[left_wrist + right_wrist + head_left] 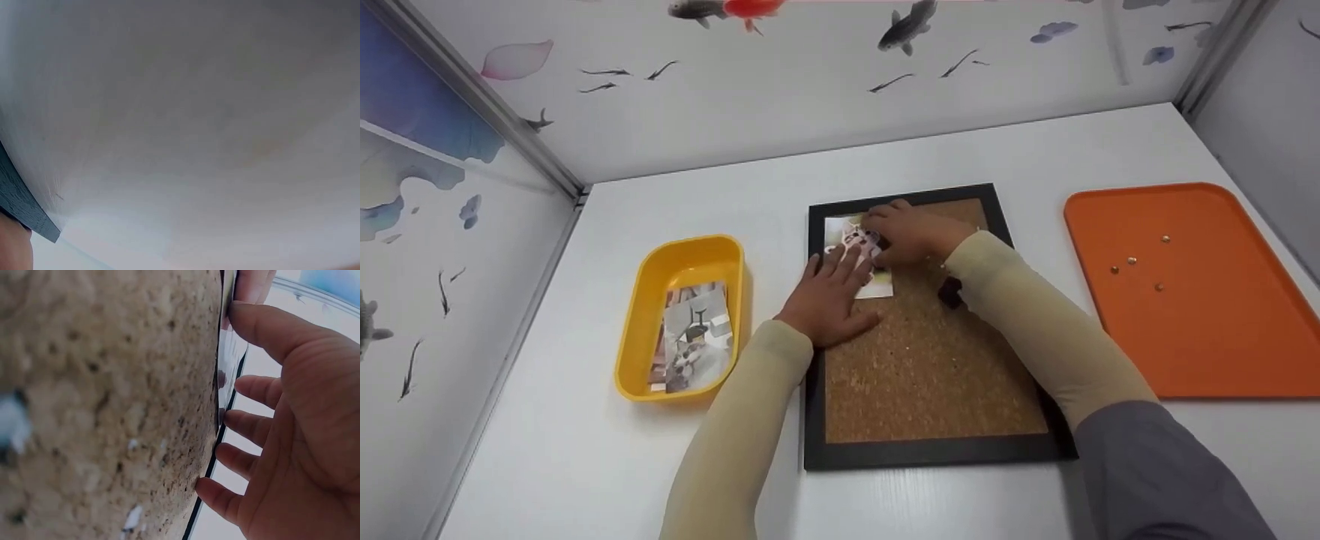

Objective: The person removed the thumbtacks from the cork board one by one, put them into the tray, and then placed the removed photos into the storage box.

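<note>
A kitten photo (855, 234) lies at the upper left of a cork board (930, 375) with a black frame. My left hand (834, 300) rests flat on the photo's lower left, fingers spread, thumb on the cork. At the photo's right edge is my right hand (915, 231), its fingertips touching the upper part. Seen from the right wrist, the thumb and fingers of that hand (315, 410) touch the photo (226, 354) and the board without pinching. In the left wrist view only a frame corner (25, 202) and some skin show.
Left of the board stands a yellow tray (631, 352) with several photos (699, 337) in it. An orange tray (1222, 337) at the right carries several small pins (1159, 287). A small dark object (950, 292) shows beside the right wrist. Printed panels surround the white table (585, 450).
</note>
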Tool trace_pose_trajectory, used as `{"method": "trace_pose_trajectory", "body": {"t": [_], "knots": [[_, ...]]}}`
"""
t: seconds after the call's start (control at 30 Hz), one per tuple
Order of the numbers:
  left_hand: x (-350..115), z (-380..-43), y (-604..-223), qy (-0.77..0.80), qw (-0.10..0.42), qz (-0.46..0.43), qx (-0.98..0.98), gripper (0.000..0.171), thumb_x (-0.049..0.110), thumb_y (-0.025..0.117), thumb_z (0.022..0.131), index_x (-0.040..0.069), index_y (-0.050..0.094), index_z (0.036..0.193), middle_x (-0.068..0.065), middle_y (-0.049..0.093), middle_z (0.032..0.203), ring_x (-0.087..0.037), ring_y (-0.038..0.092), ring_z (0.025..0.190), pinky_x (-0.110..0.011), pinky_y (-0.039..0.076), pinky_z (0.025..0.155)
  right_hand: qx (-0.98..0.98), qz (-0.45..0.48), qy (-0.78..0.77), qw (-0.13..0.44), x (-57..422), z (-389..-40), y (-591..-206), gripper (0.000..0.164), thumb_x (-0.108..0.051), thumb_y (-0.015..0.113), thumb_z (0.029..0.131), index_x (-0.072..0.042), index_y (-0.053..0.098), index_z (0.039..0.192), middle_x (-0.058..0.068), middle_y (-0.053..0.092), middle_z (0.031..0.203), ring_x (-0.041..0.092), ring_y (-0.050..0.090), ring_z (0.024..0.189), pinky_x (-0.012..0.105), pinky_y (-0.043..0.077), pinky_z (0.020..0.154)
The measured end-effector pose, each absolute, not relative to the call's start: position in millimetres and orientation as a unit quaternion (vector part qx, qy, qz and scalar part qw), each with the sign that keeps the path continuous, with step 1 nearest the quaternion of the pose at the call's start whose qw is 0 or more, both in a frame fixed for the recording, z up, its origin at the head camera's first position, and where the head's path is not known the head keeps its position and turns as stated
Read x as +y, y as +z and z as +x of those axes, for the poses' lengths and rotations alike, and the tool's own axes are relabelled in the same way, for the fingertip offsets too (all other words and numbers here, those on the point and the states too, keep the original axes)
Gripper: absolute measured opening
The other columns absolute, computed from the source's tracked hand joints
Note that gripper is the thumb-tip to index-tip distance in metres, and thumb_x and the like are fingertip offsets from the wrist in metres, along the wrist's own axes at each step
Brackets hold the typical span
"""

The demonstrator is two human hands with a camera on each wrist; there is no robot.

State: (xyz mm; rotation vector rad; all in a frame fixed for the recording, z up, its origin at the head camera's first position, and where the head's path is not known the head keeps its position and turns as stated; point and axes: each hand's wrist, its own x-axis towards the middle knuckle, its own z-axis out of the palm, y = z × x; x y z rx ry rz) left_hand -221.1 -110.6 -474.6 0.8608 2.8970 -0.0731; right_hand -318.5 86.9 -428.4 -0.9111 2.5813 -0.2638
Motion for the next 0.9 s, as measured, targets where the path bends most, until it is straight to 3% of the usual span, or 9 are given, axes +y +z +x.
{"method": "trace_pose_trajectory", "body": {"t": [0.47, 0.9], "knots": [[-110.7, -219.6, -472.2, -0.029, 0.064, 0.282, 0.957, 0.091, 0.079, 0.018, 0.092, 0.021, 0.003, 0.161, -0.005, -0.001, 0.166, -0.027, -0.003, 0.152, -0.054, 0.006, 0.119, 0.921, -0.298, -0.162, 0.189, 85.1, -317.9, -434.9, 0.066, -0.035, 0.069, 0.091, -0.024, 0.042, 0.151, 0.006, 0.030, 0.156, 0.031, 0.023, 0.142, 0.058, 0.035, 0.107], [-108.9, -220.0, -472.0, -0.024, 0.066, 0.280, 0.957, 0.091, 0.078, 0.020, 0.092, 0.020, 0.003, 0.161, -0.005, -0.001, 0.166, -0.026, -0.003, 0.152, -0.053, 0.005, 0.119, 0.933, -0.269, -0.159, 0.181, 80.4, -318.2, -436.9, 0.078, -0.036, 0.072, 0.087, -0.019, 0.036, 0.154, 0.012, 0.029, 0.155, 0.031, 0.023, 0.139, 0.057, 0.032, 0.109]]}}
